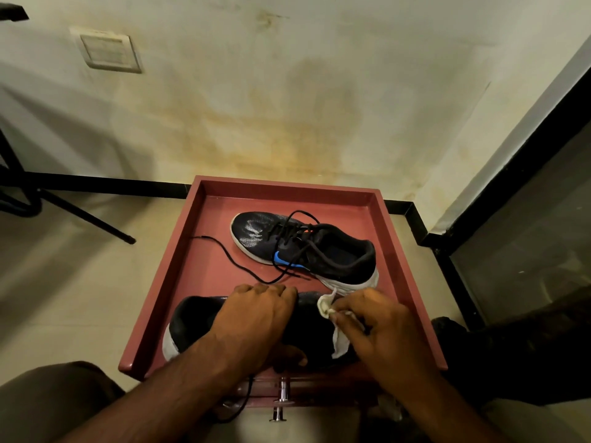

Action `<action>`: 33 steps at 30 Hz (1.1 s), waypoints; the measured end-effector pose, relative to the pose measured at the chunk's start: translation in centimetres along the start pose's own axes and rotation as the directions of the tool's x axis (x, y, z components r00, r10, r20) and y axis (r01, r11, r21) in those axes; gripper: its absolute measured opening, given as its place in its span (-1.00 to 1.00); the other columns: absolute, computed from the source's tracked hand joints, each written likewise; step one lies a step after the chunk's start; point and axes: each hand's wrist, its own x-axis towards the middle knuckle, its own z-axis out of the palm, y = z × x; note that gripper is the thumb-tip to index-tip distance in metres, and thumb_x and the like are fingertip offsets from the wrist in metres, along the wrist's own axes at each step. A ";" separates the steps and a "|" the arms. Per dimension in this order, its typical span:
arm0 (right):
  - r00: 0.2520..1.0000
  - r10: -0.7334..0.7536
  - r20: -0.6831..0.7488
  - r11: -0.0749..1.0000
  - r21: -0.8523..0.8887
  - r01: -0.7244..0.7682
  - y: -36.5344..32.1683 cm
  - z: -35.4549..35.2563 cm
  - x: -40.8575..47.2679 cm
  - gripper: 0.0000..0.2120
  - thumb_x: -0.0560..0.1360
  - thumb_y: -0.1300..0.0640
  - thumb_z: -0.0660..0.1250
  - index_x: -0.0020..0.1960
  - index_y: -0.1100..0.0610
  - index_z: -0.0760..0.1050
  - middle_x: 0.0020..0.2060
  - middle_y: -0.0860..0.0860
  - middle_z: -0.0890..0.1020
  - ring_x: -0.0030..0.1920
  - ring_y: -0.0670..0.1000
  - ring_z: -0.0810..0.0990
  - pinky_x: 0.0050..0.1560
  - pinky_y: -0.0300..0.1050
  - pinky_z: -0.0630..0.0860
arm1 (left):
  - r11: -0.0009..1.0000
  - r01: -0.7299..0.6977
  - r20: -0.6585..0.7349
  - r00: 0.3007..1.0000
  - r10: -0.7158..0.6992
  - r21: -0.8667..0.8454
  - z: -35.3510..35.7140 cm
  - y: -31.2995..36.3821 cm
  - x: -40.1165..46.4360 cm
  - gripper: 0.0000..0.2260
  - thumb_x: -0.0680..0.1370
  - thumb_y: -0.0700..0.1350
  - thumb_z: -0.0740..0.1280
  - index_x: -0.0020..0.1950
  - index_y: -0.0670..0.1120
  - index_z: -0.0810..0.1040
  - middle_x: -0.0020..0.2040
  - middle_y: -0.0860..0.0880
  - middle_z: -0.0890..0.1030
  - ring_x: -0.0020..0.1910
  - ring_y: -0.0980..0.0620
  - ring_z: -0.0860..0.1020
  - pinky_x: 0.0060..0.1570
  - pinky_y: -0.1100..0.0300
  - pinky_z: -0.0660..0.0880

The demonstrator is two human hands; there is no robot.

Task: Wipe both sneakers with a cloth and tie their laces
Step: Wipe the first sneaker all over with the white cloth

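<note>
The wiping step is in hand, by the look of it, and it is the near shoe getting the attention: a dark sneaker with a white sole (188,321) lying across the front of the reddish-pink square tray with raised walls (160,282), heel to the person's left, toe hidden under the hands. The left hand (256,318) is spread over the top of that shoe, fingers curled down over its far edge and thumb on the near side, pinning it steady. The right hand (374,321) is closed round a small crumpled white cloth (329,310), a wad bunched at the fingertips and a loose tail hanging below, pressed against the shoe's toe end. Farther back in the tray sits the second dark sneaker with a blue side logo and white sole (303,247), toe pointing left, untouched by either hand, its black laces (230,254) plainly undone, one end trailing across the tray floor toward the left wall. Another black lace dangles over the tray's front edge near a metal handle (281,401). Judging from this, both pairs of laces remain to be tied and the far shoe's cleaning cannot be judged. The next move calls for firm downward hold from the left hand while the cloth sweeps along the upper and sole.
</note>
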 end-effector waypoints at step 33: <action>0.971 -0.155 0.180 0.939 -0.279 0.202 -2.7 6.0 6.6 -0.85 0.47 0.24 0.30 -0.18 0.08 0.62 -0.23 -0.01 0.54 -0.14 0.02 0.50 -0.25 -0.04 0.51 | 0.987 0.085 0.146 0.984 -0.104 0.135 -0.2 -1.1 0.3 -0.25 0.37 0.50 0.34 0.31 -0.03 0.43 0.28 -0.02 0.58 0.24 -0.08 0.55 0.30 -0.04 0.35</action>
